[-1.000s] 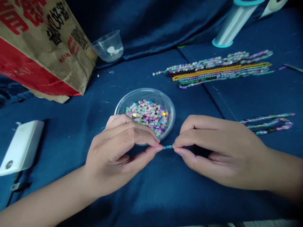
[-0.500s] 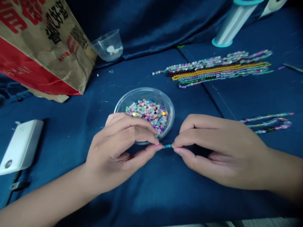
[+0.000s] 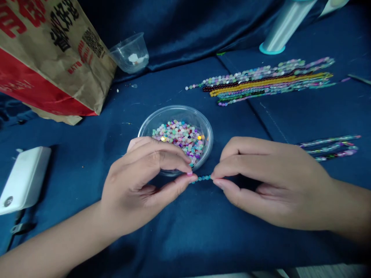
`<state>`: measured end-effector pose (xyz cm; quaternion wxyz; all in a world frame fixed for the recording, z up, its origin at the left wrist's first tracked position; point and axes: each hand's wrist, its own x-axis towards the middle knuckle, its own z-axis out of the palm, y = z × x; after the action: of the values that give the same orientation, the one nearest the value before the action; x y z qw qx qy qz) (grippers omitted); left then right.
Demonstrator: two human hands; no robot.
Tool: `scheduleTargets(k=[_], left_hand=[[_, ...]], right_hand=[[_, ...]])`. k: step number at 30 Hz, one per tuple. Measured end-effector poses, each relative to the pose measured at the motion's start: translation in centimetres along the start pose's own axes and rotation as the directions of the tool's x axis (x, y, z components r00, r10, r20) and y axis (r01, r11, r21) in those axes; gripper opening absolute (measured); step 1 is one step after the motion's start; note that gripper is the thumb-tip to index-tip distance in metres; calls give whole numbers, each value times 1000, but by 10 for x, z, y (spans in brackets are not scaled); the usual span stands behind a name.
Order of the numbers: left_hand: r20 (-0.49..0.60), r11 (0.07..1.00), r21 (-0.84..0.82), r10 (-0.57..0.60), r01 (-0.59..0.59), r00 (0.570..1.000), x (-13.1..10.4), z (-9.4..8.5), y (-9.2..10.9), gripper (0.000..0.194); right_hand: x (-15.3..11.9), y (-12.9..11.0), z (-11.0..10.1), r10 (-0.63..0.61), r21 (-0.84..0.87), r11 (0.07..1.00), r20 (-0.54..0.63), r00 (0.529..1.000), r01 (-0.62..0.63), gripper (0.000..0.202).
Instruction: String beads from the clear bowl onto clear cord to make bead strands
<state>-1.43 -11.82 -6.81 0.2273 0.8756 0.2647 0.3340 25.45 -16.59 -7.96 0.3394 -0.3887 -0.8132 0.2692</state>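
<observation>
Between my two hands runs a short string of blue-teal beads (image 3: 204, 178). My right hand (image 3: 269, 181) pinches its right end between thumb and forefinger. My left hand (image 3: 150, 181) is closed in a pinch on a pink bead (image 3: 189, 173), right at the left end of the blue beads. Whether the pink bead is threaded I cannot tell. Just behind my left fingers stands a clear plastic bowl (image 3: 209, 144) with many loose beads (image 3: 179, 135) of mixed colours; my left hand hides part of its near rim.
Several bead strands (image 3: 266, 83) lie at the back right, with more strands (image 3: 333, 146) beyond my right wrist. A wire spool (image 3: 286, 29) stands behind them. At left are a paper bag (image 3: 87, 69), a clear cup (image 3: 131, 54) and a white power bank (image 3: 26, 179) on blue cloth (image 3: 185, 231).
My left fingertips have drawn slightly left, so more blue beads and more of the pink bead show. My right hand keeps its pinch. The whole view has shifted a little.
</observation>
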Motion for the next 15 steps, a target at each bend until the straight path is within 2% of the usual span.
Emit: scheduleTargets(k=[15], left_hand=[[-4, 1000, -4, -12, 12, 1000, -1, 0, 0, 16]], right_hand=[[-2, 0, 0, 8, 7, 1000, -6, 1000, -8, 16]])
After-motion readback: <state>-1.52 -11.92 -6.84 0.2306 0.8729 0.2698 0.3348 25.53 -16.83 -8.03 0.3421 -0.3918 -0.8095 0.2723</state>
